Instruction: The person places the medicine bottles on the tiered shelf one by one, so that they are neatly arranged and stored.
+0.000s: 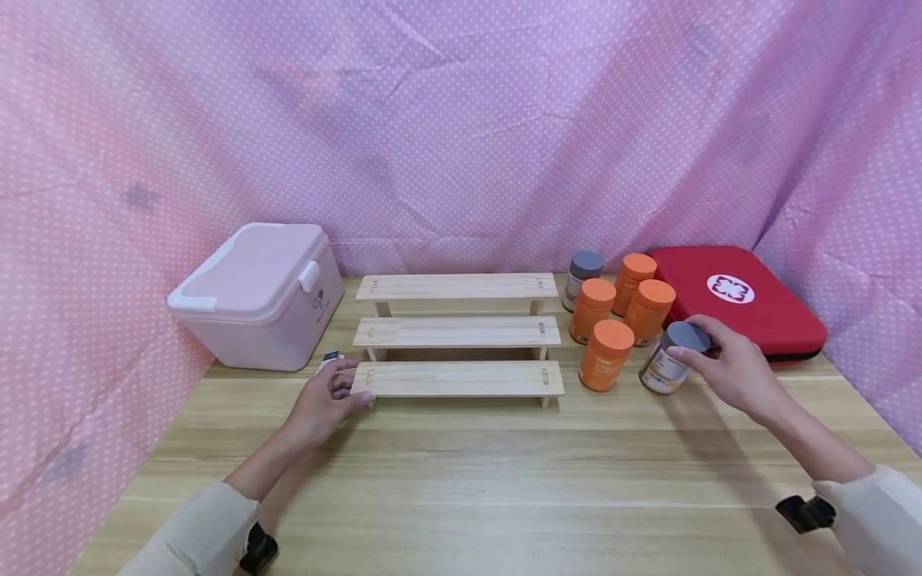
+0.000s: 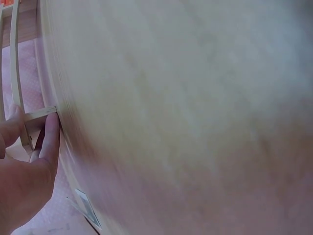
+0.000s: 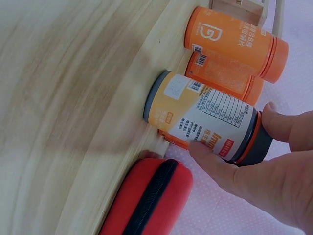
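Beside the matt pale-wood stepped rack [image 1: 458, 332], the bottle [image 1: 668, 360] looks glossy plastic (paper label), the red case [image 1: 749, 308] cloth-covered.

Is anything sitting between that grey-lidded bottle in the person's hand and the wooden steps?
Yes. The right hand grips the grey-lidded bottle, and an orange bottle stands between it and the wooden steps.

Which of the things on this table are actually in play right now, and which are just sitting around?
In play:
- grey-lidded bottle, gripped at the lid by the right hand
- wooden stepped rack, its lowest step's end touched by the left hand

Lying about:
- four orange bottles
- second grey-lidded bottle
- red zip case
- pink lidded box
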Available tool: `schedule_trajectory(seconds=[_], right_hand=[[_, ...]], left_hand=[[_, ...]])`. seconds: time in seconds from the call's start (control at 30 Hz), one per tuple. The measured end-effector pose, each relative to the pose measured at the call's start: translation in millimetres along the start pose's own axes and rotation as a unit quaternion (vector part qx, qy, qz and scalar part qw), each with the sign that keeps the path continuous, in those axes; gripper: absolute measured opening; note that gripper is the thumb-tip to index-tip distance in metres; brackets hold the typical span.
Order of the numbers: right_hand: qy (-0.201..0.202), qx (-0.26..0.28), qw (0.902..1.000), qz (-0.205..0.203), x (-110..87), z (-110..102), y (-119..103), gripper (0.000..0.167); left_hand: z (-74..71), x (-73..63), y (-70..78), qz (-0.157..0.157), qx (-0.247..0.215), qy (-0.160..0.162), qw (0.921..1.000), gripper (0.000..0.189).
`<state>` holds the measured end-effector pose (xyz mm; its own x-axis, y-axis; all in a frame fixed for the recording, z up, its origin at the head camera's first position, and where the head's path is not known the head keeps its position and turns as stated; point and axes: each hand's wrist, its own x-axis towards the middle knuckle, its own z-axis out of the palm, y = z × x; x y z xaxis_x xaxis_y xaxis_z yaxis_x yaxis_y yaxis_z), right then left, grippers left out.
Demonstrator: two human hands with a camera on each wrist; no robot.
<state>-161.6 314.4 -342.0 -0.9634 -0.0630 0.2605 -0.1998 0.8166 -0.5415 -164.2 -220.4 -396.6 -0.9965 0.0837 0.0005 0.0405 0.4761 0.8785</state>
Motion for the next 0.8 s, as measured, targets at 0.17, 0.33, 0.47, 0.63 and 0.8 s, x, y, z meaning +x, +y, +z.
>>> schedule_trajectory(seconds=[0.17, 0.33, 0.47, 0.63, 0.8], right_hand=[[0.018, 0.01, 0.9997, -0.013, 1.0, -16, -7, 0.049], [0.054, 0.056, 0.9963, -0.034, 12.4, -42, -25, 0.044], [0.082, 0.093, 0.9912, -0.046, 24.9, -61, -46, 0.037], [0.072, 0.102, 0.9913, -0.042, 41.3, -78, -74, 0.041], [0.038, 0.101, 0.9926, -0.055, 61.0, -76, -105, 0.045]], left_hand=[[-0.9, 0.8, 0.9, -0.005, 0.021, -0.006, 0.9998, 0.062], [-2.3, 1.8, 1.6, -0.013, 0.029, -0.01, 0.9994, 0.061], [-2.1, 1.7, 3.6, -0.008, 0.025, -0.012, 0.9996, 0.06], [-1.8, 1.1, 5.3, -0.007, 0.02, -0.014, 0.9997, 0.06], [-1.8, 0.9, 5.7, -0.01, 0.014, -0.013, 0.9998, 0.06]])
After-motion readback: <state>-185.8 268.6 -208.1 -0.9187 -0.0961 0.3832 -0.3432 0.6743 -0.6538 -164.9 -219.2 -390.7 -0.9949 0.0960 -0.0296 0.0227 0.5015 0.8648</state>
